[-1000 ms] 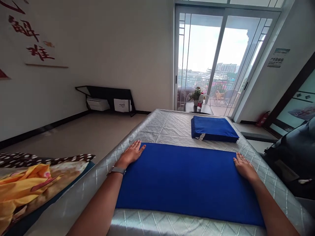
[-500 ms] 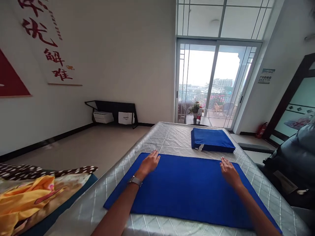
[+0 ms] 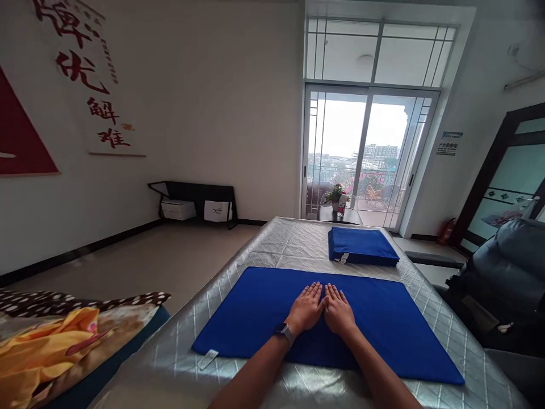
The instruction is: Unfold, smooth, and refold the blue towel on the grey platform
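A blue cloth lies spread flat on the silver quilted cover. My left hand rests palm down on the middle of the cloth, fingers stretched out, with a watch on its wrist. Beside it, my right hand lies flat as well, the two thumbs touching or nearly so. Neither hand grips anything. A white tag sticks out at the cloth's near left corner. Beyond the hands, a stack of folded blue cloths sits on the cover, a white label at its front edge.
At the lower left lies yellow and patterned bedding. A dark padded bag or jacket stands at the right. Behind the cover, a small table holds a plant and a bottle. A black rack stands by the wall.
Both hands have moved inward from the cloth's left and right sides to its middle, side by side. The tag at the near left corner now shows. The camera view has shifted slightly.
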